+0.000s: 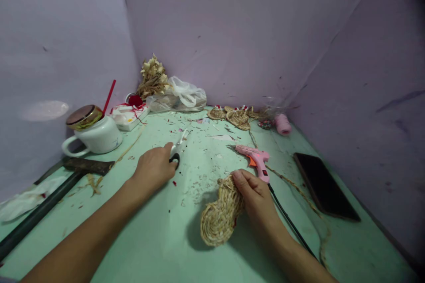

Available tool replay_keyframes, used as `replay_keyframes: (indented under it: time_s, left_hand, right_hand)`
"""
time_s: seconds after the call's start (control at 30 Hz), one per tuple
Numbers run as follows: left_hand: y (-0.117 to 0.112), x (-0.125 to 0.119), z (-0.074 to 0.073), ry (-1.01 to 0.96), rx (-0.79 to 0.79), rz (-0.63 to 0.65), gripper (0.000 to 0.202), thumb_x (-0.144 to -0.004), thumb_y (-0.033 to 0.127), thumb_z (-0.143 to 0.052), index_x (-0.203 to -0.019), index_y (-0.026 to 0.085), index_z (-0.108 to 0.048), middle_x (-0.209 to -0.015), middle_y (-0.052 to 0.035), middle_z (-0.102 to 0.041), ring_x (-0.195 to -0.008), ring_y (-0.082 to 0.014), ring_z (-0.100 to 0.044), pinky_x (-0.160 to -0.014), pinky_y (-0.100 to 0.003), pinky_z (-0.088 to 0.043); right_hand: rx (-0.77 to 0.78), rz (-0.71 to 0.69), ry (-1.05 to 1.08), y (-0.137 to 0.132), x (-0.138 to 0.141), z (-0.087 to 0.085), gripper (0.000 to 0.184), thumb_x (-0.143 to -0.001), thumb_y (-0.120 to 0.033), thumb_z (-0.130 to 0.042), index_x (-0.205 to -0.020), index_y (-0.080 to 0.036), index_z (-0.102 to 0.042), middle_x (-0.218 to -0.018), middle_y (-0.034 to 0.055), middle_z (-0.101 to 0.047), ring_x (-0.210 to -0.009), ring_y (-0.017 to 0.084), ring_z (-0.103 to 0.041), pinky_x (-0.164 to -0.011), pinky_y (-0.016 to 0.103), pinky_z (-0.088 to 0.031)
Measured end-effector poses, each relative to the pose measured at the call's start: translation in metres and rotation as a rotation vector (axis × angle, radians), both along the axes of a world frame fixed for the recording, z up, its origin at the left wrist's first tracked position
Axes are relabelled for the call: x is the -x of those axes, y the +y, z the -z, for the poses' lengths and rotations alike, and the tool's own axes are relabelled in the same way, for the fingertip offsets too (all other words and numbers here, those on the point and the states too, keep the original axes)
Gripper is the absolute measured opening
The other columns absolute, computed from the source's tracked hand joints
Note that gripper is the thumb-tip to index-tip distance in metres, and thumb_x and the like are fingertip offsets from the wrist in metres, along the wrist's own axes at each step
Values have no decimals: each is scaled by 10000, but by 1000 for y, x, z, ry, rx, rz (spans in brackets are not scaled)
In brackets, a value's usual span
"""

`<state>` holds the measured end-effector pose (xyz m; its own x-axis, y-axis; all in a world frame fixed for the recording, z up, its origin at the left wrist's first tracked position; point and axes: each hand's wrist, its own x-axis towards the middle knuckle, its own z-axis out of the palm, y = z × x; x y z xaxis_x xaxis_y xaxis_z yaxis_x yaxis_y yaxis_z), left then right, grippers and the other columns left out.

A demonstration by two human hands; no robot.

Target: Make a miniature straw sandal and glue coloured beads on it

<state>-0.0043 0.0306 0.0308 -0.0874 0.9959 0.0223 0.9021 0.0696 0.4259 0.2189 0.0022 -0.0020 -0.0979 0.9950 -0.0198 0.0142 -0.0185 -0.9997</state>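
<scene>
My right hand (252, 192) pinches the upper end of a woven straw piece (221, 216) shaped like a small stocking or shoe sole. It hangs tilted over the green table, with its rounded end toward me. Farther left, my left hand (156, 164) is closed around the black handle of a pair of scissors (180, 143); the blades point away from me. Part of the handle is hidden by the fingers. Just beyond my right hand lies a pink glue gun (254, 157) with an orange trigger, its nozzle pointing left.
Left stand a white mug (99, 135) topped by a jar and a hammer (88, 167). Dried husks (152, 77), a plastic bag (186, 95), woven ornaments (238, 118) and pink thread (282, 124) line the back. A phone (325, 185), braided cord and black cable lie right. Scraps litter the table (149, 239).
</scene>
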Motion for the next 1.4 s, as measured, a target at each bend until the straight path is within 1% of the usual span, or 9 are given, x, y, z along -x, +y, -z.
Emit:
replay_keyframes:
  time_s: [0.07,0.2,0.5,0.6,0.7,0.77,0.97,1.2,1.4]
  left_hand:
    - [1,9,1,262,-42,-2,302,-714,274,-514,-986,163,-585,-766,-138,-664,-728,-295,-609,-522,-305,-364]
    - [-5,5,-5,491,-42,-43,254,-776,231,-407,-828,142,-638,-801,-177,-656,-753,-328,-608,-545,-349,-379]
    - [-5,-2,-7,487,-55,-137,332,-786,291,-420,-801,77,-674,-929,-254,-587,-853,-365,-553,-559,-370,-407]
    - [-14,-15,-11,127,-177,-70,304,-787,353,-450,-811,124,-648,-862,-151,-599,-777,-267,-552,-567,-313,-392]
    - [-28,-39,-12,-528,181,166,385,-762,472,-479,-570,153,-579,-494,-2,-482,-476,-123,-430,-471,-232,-308]
    - [-37,-55,-10,-777,345,217,428,-713,497,-541,-454,159,-494,-418,35,-391,-420,-84,-325,-439,-222,-241]
    - [-49,-74,4,-1277,412,37,381,-559,458,-701,-437,136,-538,-431,13,-458,-450,-90,-371,-471,-236,-281]
    - [-53,-77,9,-1518,464,35,342,-496,408,-749,-458,116,-575,-463,-20,-519,-452,-113,-442,-503,-272,-350]
    - [-45,-66,5,-1293,369,157,413,-685,502,-600,-512,127,-593,-517,-35,-558,-519,-144,-506,-542,-278,-377]
  right_hand:
    - [16,-11,6,0,1,0,363,-765,-470,-555,-572,-172,-481,-524,-47,-395,-487,94,-334,-444,220,-251]
    - [39,-5,9,0,3,-3,353,-749,-474,-569,-585,-168,-502,-525,-40,-416,-490,102,-356,-450,224,-264]
    - [-8,-42,-82,-4,6,-4,354,-776,-462,-528,-581,-167,-508,-531,-39,-418,-506,103,-356,-464,223,-260]
    - [-23,-47,-86,-4,6,-4,345,-780,-448,-527,-584,-165,-506,-537,-39,-411,-508,100,-343,-463,222,-256]
    - [-35,-51,-76,-5,7,-5,328,-784,-430,-531,-591,-166,-506,-543,-38,-407,-511,101,-343,-458,220,-262]
    - [-49,-51,-75,-7,8,-5,310,-783,-411,-540,-597,-164,-518,-541,-37,-411,-511,100,-346,-453,218,-267]
    - [-113,4,-39,-19,14,-2,285,-804,-392,-505,-619,-177,-522,-540,-39,-423,-514,110,-370,-466,222,-295]
    - [-139,13,-7,-25,17,0,294,-835,-404,-460,-645,-184,-507,-546,-40,-417,-506,111,-370,-461,228,-306]
    - [-148,130,-85,-17,14,-3,281,-804,-380,-518,-611,-177,-527,-542,-33,-442,-517,117,-394,-472,229,-324]
